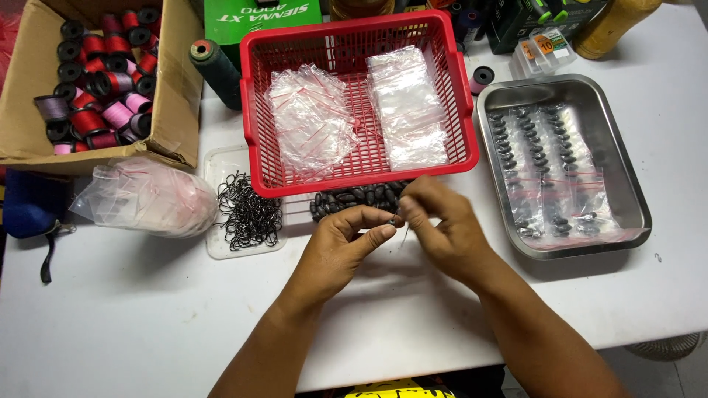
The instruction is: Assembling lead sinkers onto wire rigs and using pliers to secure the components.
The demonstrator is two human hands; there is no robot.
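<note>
At frame centre, a small dark oval sinker (396, 219) is pinched between the curled left hand (341, 247) and right hand (442, 228), just below the heap of dark sinkers (358, 199); which hand bears it cannot be told. It could slip and roll off the white table (147, 324). A green printed carton (262, 18) stands at top, beside the red plastic basket (464, 96) of clear zip bags.
</note>
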